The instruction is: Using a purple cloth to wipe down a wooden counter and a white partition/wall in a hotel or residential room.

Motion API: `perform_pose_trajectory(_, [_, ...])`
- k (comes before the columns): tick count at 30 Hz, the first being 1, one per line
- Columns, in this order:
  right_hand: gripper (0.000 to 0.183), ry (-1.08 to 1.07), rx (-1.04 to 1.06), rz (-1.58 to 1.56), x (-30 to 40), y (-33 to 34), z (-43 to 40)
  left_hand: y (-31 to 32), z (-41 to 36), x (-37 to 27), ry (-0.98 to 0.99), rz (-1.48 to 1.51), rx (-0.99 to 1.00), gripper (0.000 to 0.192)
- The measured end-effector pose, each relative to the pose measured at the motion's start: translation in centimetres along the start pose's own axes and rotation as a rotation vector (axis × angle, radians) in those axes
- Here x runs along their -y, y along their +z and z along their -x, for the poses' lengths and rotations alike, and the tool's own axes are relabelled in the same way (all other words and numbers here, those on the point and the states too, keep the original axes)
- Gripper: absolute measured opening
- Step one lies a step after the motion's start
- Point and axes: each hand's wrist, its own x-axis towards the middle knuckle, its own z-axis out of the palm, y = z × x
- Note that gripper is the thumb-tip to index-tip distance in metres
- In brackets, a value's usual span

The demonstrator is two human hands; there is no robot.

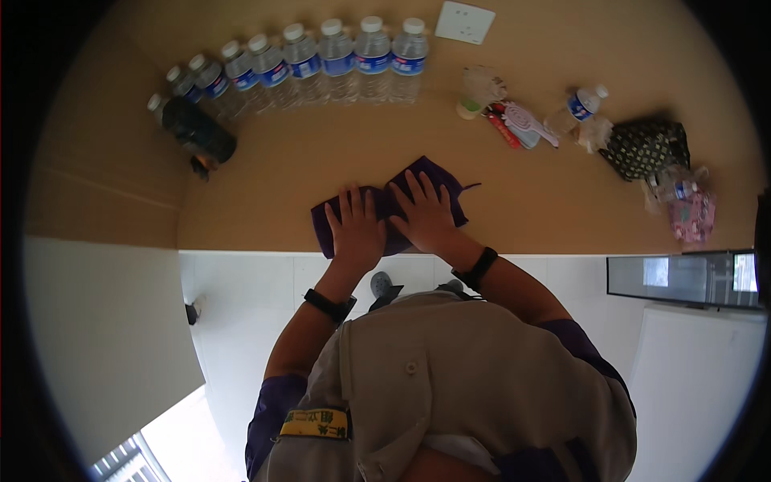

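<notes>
A dark purple cloth [421, 167] lies on the brown counter [271, 181] close to its front edge, with a thin strap or tail sticking out on its right side. Flat on its left part rests my left hand [355, 232], fingers spread. My right hand [424, 214] lies palm down across the right part, its fingers also apart. The two thumbs are near each other over the middle of the cloth. Neither hand grips anything. Much of the cloth is hidden under the hands.
Several clear water bottles [337, 63] line the back left, beside a dark bottle [199, 129]. A wall socket [465, 23] is behind. Rightward sit a pink hairbrush [523, 117], another bottle [581, 105], a dark patterned pouch [647, 147] and a pink bag [692, 217].
</notes>
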Motion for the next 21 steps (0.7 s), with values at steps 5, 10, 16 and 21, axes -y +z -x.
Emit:
perform_pose_trajectory(5, [0.054, 0.033, -0.279, -0.168, -10.3, -0.6, 3.2, 0.3, -3.5, -4.4, 0.2, 0.043, 0.022, 0.062])
perform_pose_trajectory(10, [0.035, 0.106, -0.257, -0.192, -13.3, -0.8, 5.5, -1.1, -5.2, -6.6, 0.286, 0.233, 0.193, 0.062])
perform_pose_trajectory(16, [0.018, 0.01, -0.104, -0.286, -16.0, -3.3, 6.3, 1.9, -4.2, -4.5, 0.049, 0.499, -0.182, 0.046])
perform_pose_trajectory(21, [0.021, -0.111, -0.137, -0.402, -19.1, -8.6, 6.1, -2.0, -5.3, -8.5, 0.086, 0.2, 0.05, 0.023])
